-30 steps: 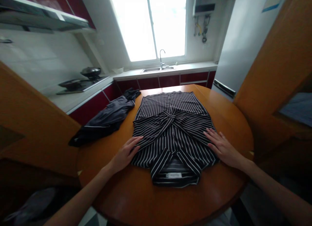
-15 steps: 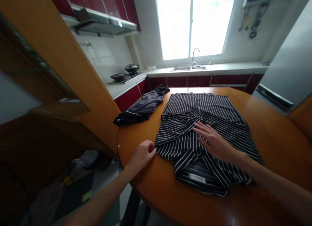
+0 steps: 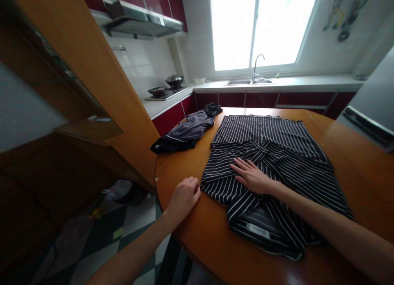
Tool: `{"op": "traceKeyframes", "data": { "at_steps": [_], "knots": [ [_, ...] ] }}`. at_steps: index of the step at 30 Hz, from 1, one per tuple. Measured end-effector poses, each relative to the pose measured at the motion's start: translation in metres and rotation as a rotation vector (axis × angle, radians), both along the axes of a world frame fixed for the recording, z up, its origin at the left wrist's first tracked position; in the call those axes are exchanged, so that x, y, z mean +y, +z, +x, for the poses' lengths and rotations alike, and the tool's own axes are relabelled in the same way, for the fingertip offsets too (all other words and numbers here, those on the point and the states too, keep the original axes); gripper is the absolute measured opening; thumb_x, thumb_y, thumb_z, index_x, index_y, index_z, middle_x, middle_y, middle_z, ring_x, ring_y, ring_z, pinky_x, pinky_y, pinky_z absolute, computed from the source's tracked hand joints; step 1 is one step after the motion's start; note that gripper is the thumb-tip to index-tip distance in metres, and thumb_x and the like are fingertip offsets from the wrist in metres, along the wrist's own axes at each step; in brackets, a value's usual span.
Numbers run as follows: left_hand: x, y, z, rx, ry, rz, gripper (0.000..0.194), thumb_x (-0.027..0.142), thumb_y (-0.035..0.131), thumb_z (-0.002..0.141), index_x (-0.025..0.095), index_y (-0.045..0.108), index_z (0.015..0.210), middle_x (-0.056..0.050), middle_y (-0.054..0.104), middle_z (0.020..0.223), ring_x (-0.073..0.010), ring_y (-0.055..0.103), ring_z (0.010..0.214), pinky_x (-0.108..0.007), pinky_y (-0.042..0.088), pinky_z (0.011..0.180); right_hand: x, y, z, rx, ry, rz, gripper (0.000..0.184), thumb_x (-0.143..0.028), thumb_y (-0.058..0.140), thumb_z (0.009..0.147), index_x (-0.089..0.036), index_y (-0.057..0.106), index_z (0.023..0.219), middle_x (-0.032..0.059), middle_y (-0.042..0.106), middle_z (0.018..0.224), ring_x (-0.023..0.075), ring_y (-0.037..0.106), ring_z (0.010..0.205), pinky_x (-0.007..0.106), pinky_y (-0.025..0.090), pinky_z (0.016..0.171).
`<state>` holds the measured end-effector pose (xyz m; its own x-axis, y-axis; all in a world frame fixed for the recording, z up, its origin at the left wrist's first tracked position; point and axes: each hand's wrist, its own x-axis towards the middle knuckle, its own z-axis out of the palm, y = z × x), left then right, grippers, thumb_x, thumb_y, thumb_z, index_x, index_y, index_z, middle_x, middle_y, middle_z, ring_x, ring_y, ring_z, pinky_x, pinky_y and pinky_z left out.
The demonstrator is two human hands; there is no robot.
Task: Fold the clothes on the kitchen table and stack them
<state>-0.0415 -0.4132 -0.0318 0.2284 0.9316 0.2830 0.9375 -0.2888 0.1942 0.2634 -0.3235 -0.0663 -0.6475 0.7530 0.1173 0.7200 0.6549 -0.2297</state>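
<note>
A black shirt with white stripes lies spread on the wooden table, its sleeves folded across the body and its collar toward me. Flat on the folded left sleeve rests my right hand, fingers spread. My left hand is at the shirt's left edge, fingers curled in a pinch at the fabric's corner; the fingertips are partly hidden. Inside the collar a white label shows.
A crumpled grey and black garment lies at the far left of the round table. Behind are a stove with pans, a sink and a window. A wooden cabinet stands left, a fridge right.
My right hand has moved left across the shirt and now lies flat on the folded sleeve. My left hand stays at the shirt's edge. The view has turned slightly left.
</note>
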Motion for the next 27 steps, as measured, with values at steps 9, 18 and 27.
{"op": "traceKeyframes", "data": {
  "at_steps": [9,18,27],
  "knots": [
    [0.003,-0.008,-0.012,0.079,-0.425,-0.141,0.058,0.035,0.049,0.104,0.022,0.032,0.158,-0.009,0.033,0.164,-0.0247,0.029,0.152,-0.047,0.025,0.124,0.001,-0.005,0.000,0.029,0.000,0.001,0.060,-0.052,0.032,0.105,-0.024,0.037,0.158,0.0100,0.022,0.166,0.0269,0.016,0.155,0.054,0.015,0.124],
    [0.002,0.011,-0.011,0.113,-0.534,-0.197,0.086,0.033,0.061,0.098,0.026,0.005,0.164,-0.011,0.016,0.168,-0.0274,0.012,0.156,-0.055,0.017,0.125,-0.020,0.041,0.027,0.390,-0.003,-0.120,0.054,-0.039,0.036,0.106,-0.024,0.036,0.158,0.0086,0.034,0.163,0.0245,0.023,0.153,0.051,0.022,0.124],
    [0.003,0.038,0.047,0.009,-1.047,-0.397,0.089,0.033,0.075,0.089,0.030,0.023,0.161,-0.008,0.032,0.163,-0.0287,0.030,0.151,-0.049,0.026,0.125,-0.155,0.059,0.099,0.262,0.067,-0.216,0.093,-0.048,0.069,0.090,-0.023,0.018,0.163,0.0114,0.023,0.166,0.0298,0.021,0.153,0.053,0.016,0.126]
  ]
}}
